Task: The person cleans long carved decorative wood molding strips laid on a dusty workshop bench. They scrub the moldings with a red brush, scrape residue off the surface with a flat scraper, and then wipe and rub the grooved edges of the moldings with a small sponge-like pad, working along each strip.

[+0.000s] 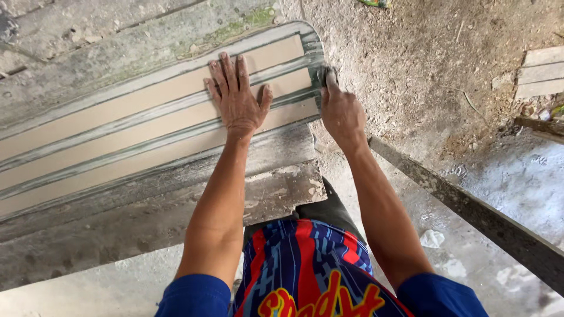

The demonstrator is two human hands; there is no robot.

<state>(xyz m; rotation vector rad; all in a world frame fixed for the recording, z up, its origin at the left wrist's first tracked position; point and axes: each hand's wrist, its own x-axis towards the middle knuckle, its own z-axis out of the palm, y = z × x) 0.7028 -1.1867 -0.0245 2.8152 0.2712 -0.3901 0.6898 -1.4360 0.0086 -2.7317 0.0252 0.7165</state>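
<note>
pale boards [543,73] on the dirt ground [423,64], a dark diagonal plank [470,208]

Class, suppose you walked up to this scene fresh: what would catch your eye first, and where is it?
First, the long moulded slab with tan and grey stripes running across the left half. The left hand lies flat and spread on its stripes, while the right hand presses a small dark tool against the slab's rounded end. Below, bright red-and-blue patterned shorts stand out.
</note>
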